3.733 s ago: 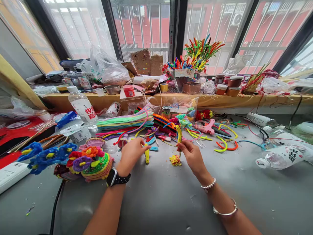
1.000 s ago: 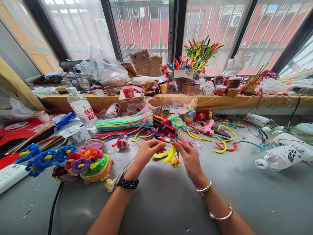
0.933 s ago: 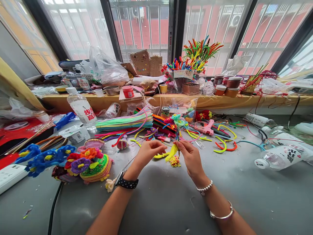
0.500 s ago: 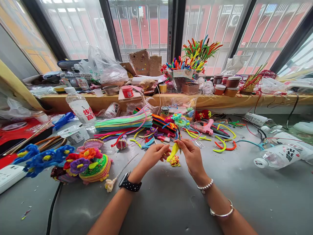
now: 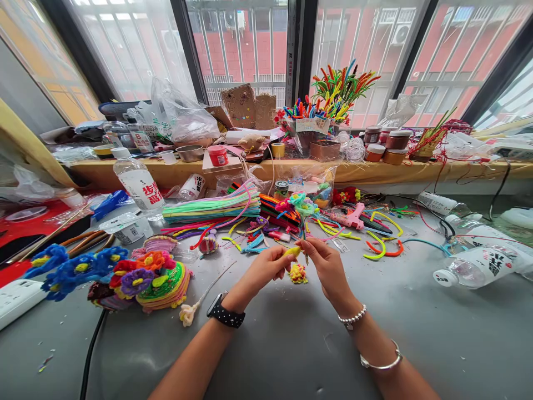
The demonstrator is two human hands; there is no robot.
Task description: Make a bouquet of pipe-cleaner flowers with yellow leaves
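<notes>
My right hand [image 5: 323, 265] is closed in a pinch around the thin stems of a small bunch of fuzzy pipe-cleaner flowers [image 5: 306, 204], held upright with mint, blue, pink and orange blooms on top. Close beside it, my left hand [image 5: 266, 270] pinches a soft yellow strip [image 5: 292, 251] that reaches toward the stems; whether it is ribbon or tape is not clear. Just below the hands, a yellow-and-red bobbly piece [image 5: 298, 274] lies on the grey table [image 5: 275, 344].
Behind the hands lie a bundle of pastel pipe cleaners [image 5: 212, 208] and a pink glue gun [image 5: 353, 215]. Finished fuzzy flowers [image 5: 137, 280] and a cream flower [image 5: 188, 314] are at left. Plastic bottles stand at left [image 5: 139, 180] and lie at right [image 5: 474, 268].
My left hand has closed on the yellow strip, which hung down loose before and now shows only as a short piece between the hands. The flower bunch has shifted slightly left.
</notes>
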